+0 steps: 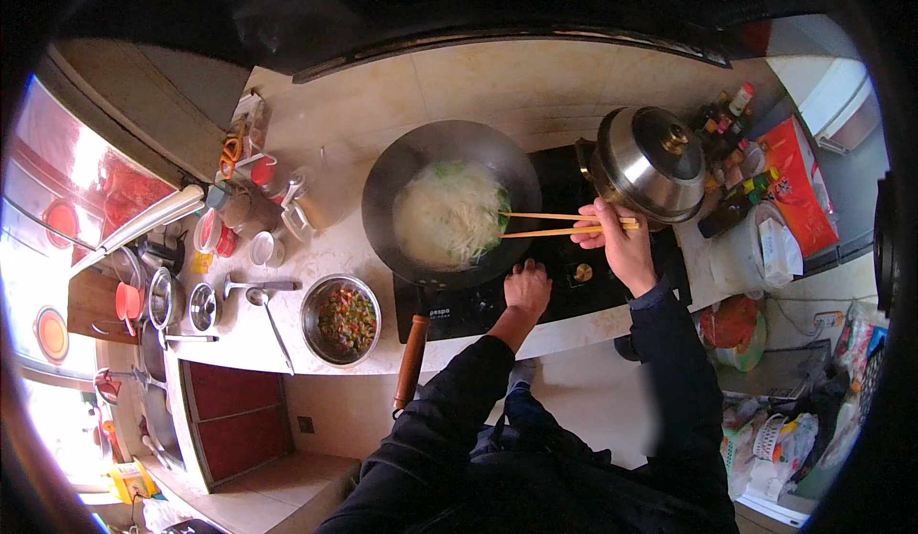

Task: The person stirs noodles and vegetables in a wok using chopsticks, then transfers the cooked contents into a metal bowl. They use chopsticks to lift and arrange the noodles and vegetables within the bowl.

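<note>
My right hand (618, 240) holds a pair of wooden chopsticks (552, 215) to the right of the wok (380, 175). Their tips reach into the wok, at a bundle of pale noodles (466, 236) with green leaves (495, 211) beside it. Cloudy liquid (419, 215) surrounds the noodles, and steam hangs over it. Just below the wok's rim, my left hand (527, 286) rests at the front of the black gas cooktop (466, 322), fingers bent. What lies under those fingers is hidden. The wok's wooden handle (411, 362) points toward me, past the counter edge.
A steel bowl of chopped mixed vegetables (348, 322) sits left of the cooktop, beside a ladle (271, 312). A lidded steel pot (649, 165) occupies the right burner, with a brass-coloured knob (583, 272) before it. Bottles (739, 204) crowd the right; jars (247, 208) stand at left.
</note>
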Action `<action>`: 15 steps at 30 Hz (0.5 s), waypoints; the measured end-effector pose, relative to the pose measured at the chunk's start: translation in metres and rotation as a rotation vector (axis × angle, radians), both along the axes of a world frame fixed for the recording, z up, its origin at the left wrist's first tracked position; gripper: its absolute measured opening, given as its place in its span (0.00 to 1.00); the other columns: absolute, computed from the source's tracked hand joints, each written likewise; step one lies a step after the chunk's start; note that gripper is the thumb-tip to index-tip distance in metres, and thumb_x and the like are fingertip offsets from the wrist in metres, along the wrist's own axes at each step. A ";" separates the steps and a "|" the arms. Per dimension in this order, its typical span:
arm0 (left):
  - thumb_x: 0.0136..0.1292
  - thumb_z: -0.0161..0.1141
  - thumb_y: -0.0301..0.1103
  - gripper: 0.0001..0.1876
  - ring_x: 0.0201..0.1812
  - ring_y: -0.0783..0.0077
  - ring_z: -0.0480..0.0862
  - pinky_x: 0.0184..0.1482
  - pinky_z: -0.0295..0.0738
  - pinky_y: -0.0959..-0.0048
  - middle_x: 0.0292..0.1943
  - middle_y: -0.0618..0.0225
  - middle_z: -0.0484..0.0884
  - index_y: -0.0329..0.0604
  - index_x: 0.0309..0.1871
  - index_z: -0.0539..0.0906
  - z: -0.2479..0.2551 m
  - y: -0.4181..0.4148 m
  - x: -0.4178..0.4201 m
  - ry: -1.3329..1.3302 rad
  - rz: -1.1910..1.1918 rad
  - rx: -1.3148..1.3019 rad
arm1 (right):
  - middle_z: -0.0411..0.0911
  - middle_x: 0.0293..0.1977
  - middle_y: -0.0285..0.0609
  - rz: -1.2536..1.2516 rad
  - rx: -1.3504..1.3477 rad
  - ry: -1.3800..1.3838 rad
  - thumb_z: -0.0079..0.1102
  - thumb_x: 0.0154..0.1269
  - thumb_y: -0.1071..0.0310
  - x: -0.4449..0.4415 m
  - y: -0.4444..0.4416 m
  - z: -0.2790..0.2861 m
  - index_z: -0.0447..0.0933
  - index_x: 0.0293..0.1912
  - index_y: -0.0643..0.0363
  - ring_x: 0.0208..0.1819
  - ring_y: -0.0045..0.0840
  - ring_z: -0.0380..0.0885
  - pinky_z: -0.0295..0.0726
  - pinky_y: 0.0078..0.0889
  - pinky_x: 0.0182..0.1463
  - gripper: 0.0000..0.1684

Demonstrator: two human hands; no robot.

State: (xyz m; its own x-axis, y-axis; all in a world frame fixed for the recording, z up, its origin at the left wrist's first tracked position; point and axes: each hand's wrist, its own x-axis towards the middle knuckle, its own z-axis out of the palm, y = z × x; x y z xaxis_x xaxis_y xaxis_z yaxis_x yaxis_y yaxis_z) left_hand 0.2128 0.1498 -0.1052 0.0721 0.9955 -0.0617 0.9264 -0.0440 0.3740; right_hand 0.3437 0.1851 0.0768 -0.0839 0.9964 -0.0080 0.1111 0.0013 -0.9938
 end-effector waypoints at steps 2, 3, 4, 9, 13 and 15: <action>0.55 0.66 0.43 0.15 0.46 0.56 0.81 0.42 0.81 0.60 0.42 0.63 0.80 0.43 0.40 0.81 -0.001 0.000 0.001 -0.011 0.002 -0.014 | 0.83 0.35 0.52 -0.012 -0.015 0.018 0.46 0.75 0.50 0.005 -0.002 -0.003 0.78 0.47 0.71 0.32 0.29 0.86 0.84 0.20 0.32 0.28; 0.55 0.66 0.43 0.15 0.47 0.56 0.82 0.42 0.81 0.60 0.43 0.63 0.80 0.44 0.40 0.81 -0.002 0.000 0.001 -0.015 0.005 -0.020 | 0.83 0.35 0.52 -0.016 -0.021 0.028 0.47 0.75 0.50 0.006 -0.002 -0.004 0.79 0.47 0.71 0.32 0.29 0.86 0.84 0.19 0.32 0.29; 0.55 0.66 0.43 0.15 0.46 0.56 0.82 0.42 0.81 0.60 0.43 0.63 0.80 0.43 0.40 0.81 -0.003 0.001 0.001 -0.025 0.004 -0.018 | 0.83 0.35 0.52 -0.026 -0.012 0.033 0.46 0.75 0.50 0.005 -0.003 -0.005 0.79 0.46 0.71 0.32 0.29 0.86 0.84 0.20 0.32 0.29; 0.55 0.67 0.42 0.15 0.43 0.55 0.83 0.42 0.81 0.60 0.43 0.61 0.80 0.43 0.40 0.81 -0.010 0.002 -0.004 -0.078 -0.027 -0.023 | 0.83 0.34 0.51 -0.001 0.016 0.010 0.46 0.75 0.50 0.002 -0.005 -0.003 0.79 0.46 0.71 0.32 0.28 0.86 0.84 0.20 0.32 0.29; 0.56 0.66 0.43 0.15 0.43 0.55 0.83 0.42 0.81 0.61 0.44 0.61 0.80 0.43 0.41 0.81 -0.012 0.000 -0.003 -0.093 -0.027 -0.021 | 0.84 0.35 0.51 -0.001 -0.013 0.045 0.46 0.75 0.49 0.003 -0.005 -0.006 0.79 0.46 0.70 0.32 0.28 0.86 0.84 0.20 0.33 0.29; 0.56 0.66 0.43 0.16 0.43 0.55 0.83 0.42 0.81 0.61 0.44 0.61 0.80 0.43 0.42 0.81 -0.010 0.002 -0.003 -0.094 -0.025 -0.032 | 0.84 0.35 0.50 0.001 0.015 0.015 0.46 0.75 0.49 0.001 -0.004 -0.003 0.79 0.46 0.70 0.32 0.27 0.86 0.84 0.20 0.33 0.29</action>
